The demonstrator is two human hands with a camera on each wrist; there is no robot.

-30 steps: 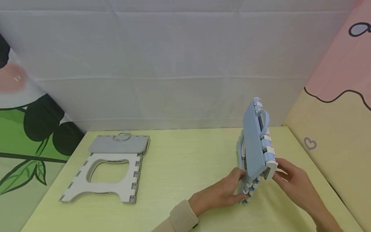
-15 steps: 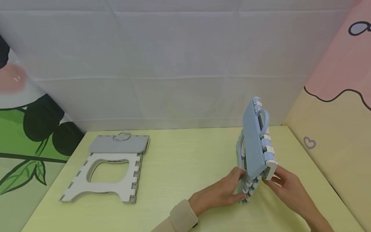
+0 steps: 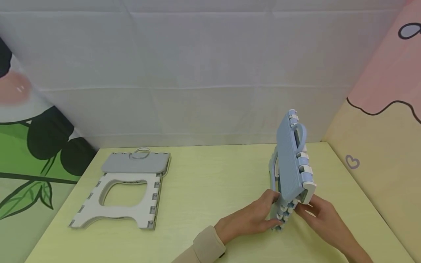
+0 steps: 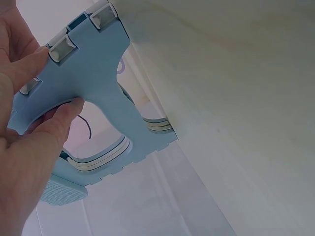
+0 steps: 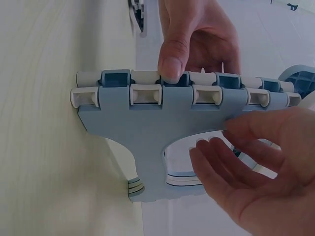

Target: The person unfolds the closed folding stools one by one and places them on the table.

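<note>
A blue and white folding stool [image 3: 287, 160], folded, stands on its edge at the right of the table. My left hand [image 3: 246, 217] grips its lower leg panel; in the left wrist view, one fingertip reaches the oval cutout of the blue panel [image 4: 93, 64]. At the stool's lower right side is my right hand [image 3: 325, 223], fingers loosely bent. In the right wrist view, the right fingertips [image 5: 231, 129] lie at the cutout's edge and seem to touch the panel, below the row of blue and white hinges [image 5: 146, 93].
A second folding stool, grey and white [image 3: 146, 215], lies flat on the left of the pale yellow table [image 3: 204, 175]. Behind the table hangs a white cloth [image 3: 204, 73]. A patterned panel [image 3: 381, 157] rises along the right edge.
My right hand has slid down and left along the stool's near edge, from its upper seat corner to the lower panel. The left hand and stool have hardly moved.
</note>
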